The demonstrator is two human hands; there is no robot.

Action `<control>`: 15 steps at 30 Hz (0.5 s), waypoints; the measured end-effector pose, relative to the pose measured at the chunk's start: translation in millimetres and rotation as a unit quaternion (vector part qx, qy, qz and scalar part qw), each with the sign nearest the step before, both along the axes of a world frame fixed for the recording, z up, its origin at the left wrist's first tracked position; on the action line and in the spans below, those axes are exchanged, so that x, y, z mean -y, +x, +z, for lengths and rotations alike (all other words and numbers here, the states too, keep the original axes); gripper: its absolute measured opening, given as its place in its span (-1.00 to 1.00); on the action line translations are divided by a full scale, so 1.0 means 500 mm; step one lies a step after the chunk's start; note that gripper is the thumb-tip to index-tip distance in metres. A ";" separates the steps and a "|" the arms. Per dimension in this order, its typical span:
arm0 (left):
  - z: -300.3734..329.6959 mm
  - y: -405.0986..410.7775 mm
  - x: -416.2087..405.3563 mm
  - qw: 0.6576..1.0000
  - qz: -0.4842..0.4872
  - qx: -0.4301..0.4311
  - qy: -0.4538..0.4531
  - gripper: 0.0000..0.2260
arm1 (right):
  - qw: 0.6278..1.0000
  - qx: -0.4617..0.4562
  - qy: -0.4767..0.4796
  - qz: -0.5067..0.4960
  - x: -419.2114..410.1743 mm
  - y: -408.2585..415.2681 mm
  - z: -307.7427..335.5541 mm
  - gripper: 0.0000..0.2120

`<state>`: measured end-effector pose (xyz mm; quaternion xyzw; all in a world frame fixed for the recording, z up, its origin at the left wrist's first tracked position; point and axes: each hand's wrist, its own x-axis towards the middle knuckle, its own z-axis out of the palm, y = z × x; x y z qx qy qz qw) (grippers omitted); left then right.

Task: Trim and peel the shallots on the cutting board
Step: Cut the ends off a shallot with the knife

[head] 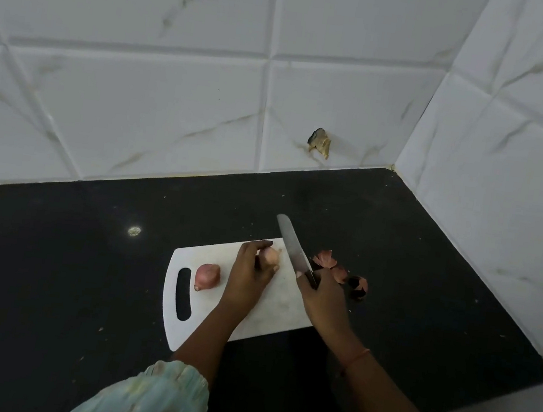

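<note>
Your left hand [251, 272] came in from the lower middle, forearm angled up and to the right, back of the hand facing the camera. Its grip was curled over a shallot [271, 256] at the far edge of the cutting board [270, 309], fingers hooked over the top and left side, thumb tip showing beneath it. The bulb sat pale and pinkish, just beside the blade.

Your right hand [321, 299] reached in from the lower right, wrist cocked so the knuckles pointed toward the wall. Its grip was wrapped tight round the handle of the knife [294, 248], with one finger lying up along the heel of the blade. The handle itself was mostly hidden under the hand. The blade ran away from you, up and to the left, tip out past the board's far edge. Whether the edge touched the shallot could not be told.

A thin orange thread [358, 357] circled your right wrist. A pale green patterned sleeve [162, 399] covered the left upper arm at the bottom of the view.

A second shallot [207, 276], reddish and still in its skin, lay on the board's left part, beside the handle slot [183, 294]. Loose skins [340, 273] lay on the black surface [48, 263] just right of the board. White marbled tiles [143, 68] backed the corner.
</note>
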<state>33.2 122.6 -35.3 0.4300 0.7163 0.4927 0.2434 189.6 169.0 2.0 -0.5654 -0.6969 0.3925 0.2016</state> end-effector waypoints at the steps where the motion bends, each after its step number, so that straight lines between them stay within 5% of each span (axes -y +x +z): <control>1: -0.004 0.001 0.003 1.000 -0.006 -0.005 0.003 -0.64 | 1.000 -0.004 0.009 -0.003 0.005 -0.003 -0.002 -0.77; 15: -0.016 -0.004 0.006 0.999 -0.004 0.042 0.014 -0.65 | 0.986 0.138 0.077 0.054 0.015 -0.045 0.014 -0.70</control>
